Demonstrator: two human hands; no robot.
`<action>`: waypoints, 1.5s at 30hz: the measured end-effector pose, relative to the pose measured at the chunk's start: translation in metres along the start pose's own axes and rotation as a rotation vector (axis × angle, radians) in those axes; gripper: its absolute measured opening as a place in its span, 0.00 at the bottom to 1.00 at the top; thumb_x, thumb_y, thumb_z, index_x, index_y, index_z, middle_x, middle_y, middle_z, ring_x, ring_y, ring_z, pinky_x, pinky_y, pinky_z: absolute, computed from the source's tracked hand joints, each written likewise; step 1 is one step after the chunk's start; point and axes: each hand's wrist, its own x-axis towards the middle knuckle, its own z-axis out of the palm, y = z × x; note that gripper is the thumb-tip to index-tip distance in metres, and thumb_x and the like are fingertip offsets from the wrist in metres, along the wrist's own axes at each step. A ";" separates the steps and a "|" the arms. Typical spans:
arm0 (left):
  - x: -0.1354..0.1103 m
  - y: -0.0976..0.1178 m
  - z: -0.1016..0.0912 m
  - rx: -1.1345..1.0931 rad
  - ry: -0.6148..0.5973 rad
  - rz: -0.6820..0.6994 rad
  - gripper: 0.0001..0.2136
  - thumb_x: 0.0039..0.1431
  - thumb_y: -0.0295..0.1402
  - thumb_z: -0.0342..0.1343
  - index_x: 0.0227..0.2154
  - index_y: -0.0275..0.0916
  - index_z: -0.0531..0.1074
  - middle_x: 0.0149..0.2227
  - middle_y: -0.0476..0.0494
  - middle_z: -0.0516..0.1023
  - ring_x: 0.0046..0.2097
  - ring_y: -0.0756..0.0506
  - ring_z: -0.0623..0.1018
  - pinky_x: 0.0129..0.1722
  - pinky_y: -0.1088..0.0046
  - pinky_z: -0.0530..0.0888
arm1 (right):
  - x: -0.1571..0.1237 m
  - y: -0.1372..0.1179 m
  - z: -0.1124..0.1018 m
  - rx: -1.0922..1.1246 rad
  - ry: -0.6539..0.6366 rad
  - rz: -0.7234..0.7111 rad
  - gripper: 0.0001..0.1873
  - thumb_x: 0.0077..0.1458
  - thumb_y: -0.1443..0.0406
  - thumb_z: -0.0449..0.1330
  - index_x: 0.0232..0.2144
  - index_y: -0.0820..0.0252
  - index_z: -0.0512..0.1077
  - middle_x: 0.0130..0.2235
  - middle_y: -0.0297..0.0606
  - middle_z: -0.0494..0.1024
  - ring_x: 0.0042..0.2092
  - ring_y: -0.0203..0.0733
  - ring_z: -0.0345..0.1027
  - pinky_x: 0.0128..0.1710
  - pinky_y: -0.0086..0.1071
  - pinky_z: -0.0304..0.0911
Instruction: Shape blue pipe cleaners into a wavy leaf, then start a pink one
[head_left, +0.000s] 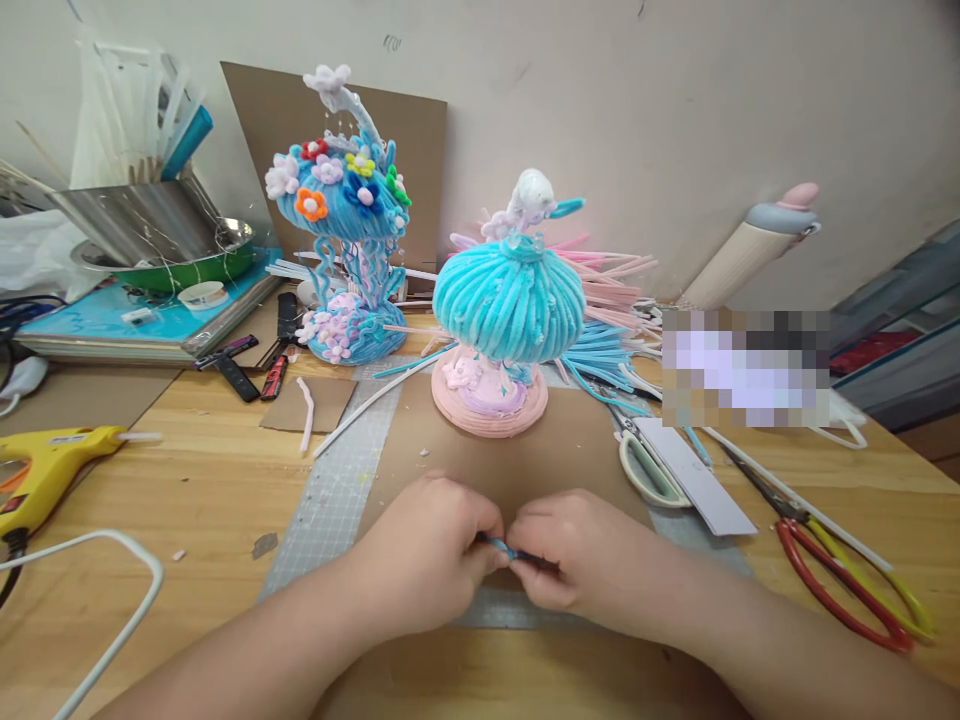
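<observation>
Between the fingertips of both hands is a short blue pipe cleaner (pixel 501 546), mostly hidden by the fingers, with a dark part toward the right. My left hand (pixel 439 545) pinches one end, and my right hand (pixel 574 550) pinches the other, close together above the brown cardboard (pixel 405 450). Just beyond them stands a lamp-like craft piece with a turquoise fuzzy dome (pixel 510 300) and a round pink base (pixel 491 420). A white flower and a small blue leaf top it. Behind to the left, a similar blue piece (pixel 341 205) carries several colourful flowers.
A yellow glue gun (pixel 52 470) lies at left, near a white cable (pixel 142 560). Scissors with cream handles (pixel 652 465) and red-and-yellow-handled scissors (pixel 810 560) lie at right. Pink pipe cleaners (pixel 615 275) and blue pipe cleaners (pixel 600 355) sit behind the dome. A metal pot (pixel 150 225) stands back left.
</observation>
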 end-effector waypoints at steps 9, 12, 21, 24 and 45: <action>0.006 -0.008 -0.004 -0.663 -0.186 -0.376 0.09 0.47 0.37 0.54 0.20 0.37 0.70 0.17 0.54 0.64 0.18 0.53 0.61 0.17 0.79 0.57 | -0.005 0.001 -0.006 -0.324 0.171 -0.229 0.10 0.56 0.69 0.47 0.27 0.62 0.66 0.25 0.36 0.68 0.26 0.36 0.56 0.25 0.32 0.45; 0.002 -0.010 -0.020 -0.799 -0.322 -0.404 0.12 0.48 0.41 0.55 0.24 0.36 0.73 0.18 0.51 0.69 0.18 0.53 0.63 0.17 0.79 0.59 | -0.002 0.003 -0.010 -0.016 0.122 -0.178 0.09 0.53 0.69 0.49 0.24 0.62 0.67 0.23 0.34 0.67 0.25 0.34 0.57 0.25 0.30 0.47; 0.008 -0.014 -0.020 -1.117 -0.136 -0.050 0.15 0.44 0.30 0.62 0.38 0.39 0.72 0.36 0.47 0.76 0.36 0.49 0.72 0.38 0.74 0.68 | 0.004 0.007 -0.001 1.915 -0.306 0.236 0.11 0.52 0.61 0.52 0.23 0.63 0.65 0.14 0.25 0.60 0.13 0.30 0.58 0.10 0.21 0.50; 0.011 -0.010 -0.010 -1.077 0.045 -0.080 0.06 0.44 0.31 0.62 0.27 0.36 0.73 0.28 0.49 0.74 0.32 0.51 0.71 0.34 0.76 0.67 | 0.006 0.010 0.001 2.120 -0.459 0.317 0.10 0.52 0.62 0.52 0.24 0.63 0.66 0.15 0.26 0.61 0.13 0.28 0.57 0.11 0.20 0.51; 0.015 -0.003 0.006 -0.969 0.170 -0.194 0.10 0.49 0.35 0.57 0.18 0.35 0.68 0.18 0.51 0.69 0.23 0.52 0.67 0.24 0.77 0.63 | 0.007 -0.005 -0.004 1.338 0.000 0.461 0.08 0.48 0.63 0.56 0.25 0.65 0.69 0.15 0.28 0.67 0.16 0.30 0.62 0.14 0.22 0.59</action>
